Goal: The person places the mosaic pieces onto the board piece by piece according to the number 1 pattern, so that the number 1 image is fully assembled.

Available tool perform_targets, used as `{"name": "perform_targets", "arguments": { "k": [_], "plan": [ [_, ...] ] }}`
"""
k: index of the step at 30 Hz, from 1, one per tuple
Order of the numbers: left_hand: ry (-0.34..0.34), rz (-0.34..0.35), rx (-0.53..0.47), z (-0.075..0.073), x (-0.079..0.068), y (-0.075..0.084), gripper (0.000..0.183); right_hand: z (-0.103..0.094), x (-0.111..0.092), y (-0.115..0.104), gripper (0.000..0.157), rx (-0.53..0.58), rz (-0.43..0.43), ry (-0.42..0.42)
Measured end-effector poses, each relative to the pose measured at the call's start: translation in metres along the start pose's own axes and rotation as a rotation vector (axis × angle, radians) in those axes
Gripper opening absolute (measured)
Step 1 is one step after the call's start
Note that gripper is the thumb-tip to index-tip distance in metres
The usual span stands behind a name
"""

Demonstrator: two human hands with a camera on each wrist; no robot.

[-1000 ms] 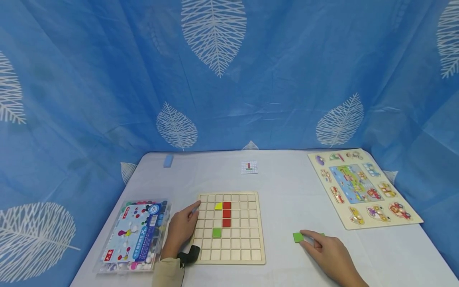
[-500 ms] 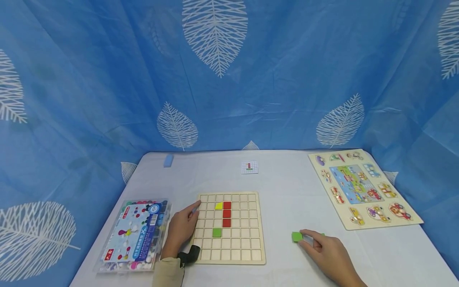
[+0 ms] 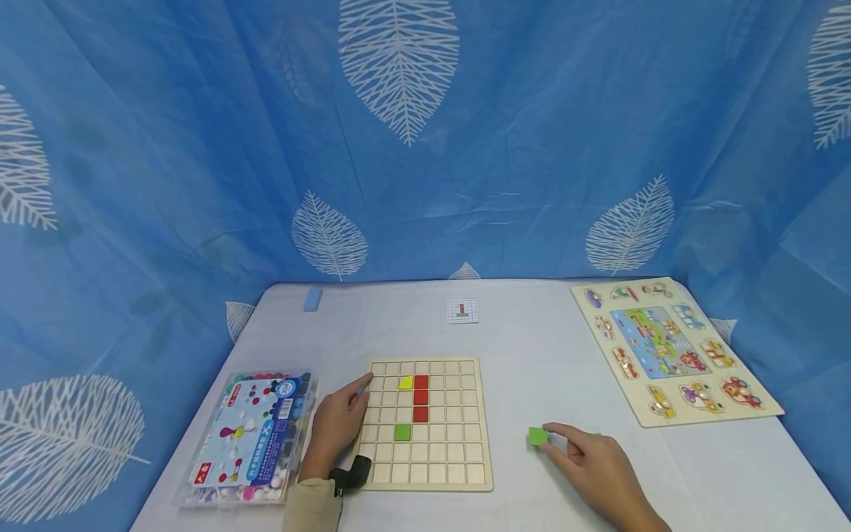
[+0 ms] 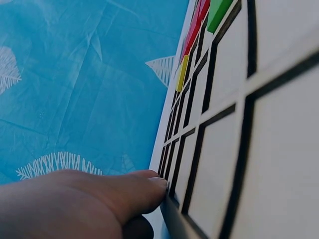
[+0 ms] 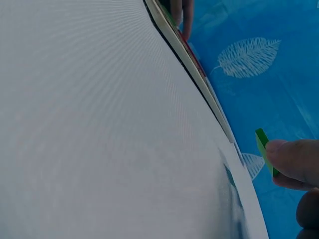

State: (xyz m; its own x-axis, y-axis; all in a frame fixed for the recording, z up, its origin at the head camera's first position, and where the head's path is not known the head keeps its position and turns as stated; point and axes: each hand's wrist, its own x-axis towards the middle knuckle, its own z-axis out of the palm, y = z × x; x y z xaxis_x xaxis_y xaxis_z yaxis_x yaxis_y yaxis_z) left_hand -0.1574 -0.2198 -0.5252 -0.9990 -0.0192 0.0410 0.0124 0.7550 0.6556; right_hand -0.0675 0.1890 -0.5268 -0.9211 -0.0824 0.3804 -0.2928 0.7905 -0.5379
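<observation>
A wooden grid board [image 3: 455,473] lies on the table. On it sit several red tiles [image 3: 421,397] in a column, a yellow tile [image 3: 405,383] with a slanted side, and a green tile [image 3: 402,432]. My left hand [image 3: 337,421] touches the board's left edge with outstretched index finger and thumb; the left wrist view has the thumb [image 4: 144,189] at that edge. To the right of the board, my right hand [image 3: 601,469] pinches a green square tile [image 3: 538,437] between thumb and index finger, apart from the board. A bit of green shows behind that hand, mostly hidden.
Left of the board is a clear plastic box [image 3: 246,436] of coloured balls. A wooden picture puzzle [image 3: 631,384] lies at the right. Farther back are a small pattern card [image 3: 462,311] and a blue block [image 3: 312,299]. A blue curtain [image 3: 505,148] hangs behind the table.
My right hand has shifted slightly left toward the board, carrying the green tile, which has turned a little. The left hand and the tiles on the board stay in place.
</observation>
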Motion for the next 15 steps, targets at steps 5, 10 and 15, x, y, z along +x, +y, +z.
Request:
{"name": "perform_targets", "arguments": {
  "k": [5,10,15],
  "plan": [
    [-0.015,-0.022,0.0,0.0,0.001,0.0,0.039,0.006,0.005,-0.008,0.028,0.033,-0.054,0.018],
    [-0.016,-0.022,0.001,0.001,0.002,0.0,0.039,0.012,0.01,-0.015,0.028,0.061,-0.117,0.037],
    [-0.015,-0.021,0.002,0.0,0.001,0.0,0.038,0.016,0.015,-0.027,0.027,0.092,-0.151,0.023]
  ]
}}
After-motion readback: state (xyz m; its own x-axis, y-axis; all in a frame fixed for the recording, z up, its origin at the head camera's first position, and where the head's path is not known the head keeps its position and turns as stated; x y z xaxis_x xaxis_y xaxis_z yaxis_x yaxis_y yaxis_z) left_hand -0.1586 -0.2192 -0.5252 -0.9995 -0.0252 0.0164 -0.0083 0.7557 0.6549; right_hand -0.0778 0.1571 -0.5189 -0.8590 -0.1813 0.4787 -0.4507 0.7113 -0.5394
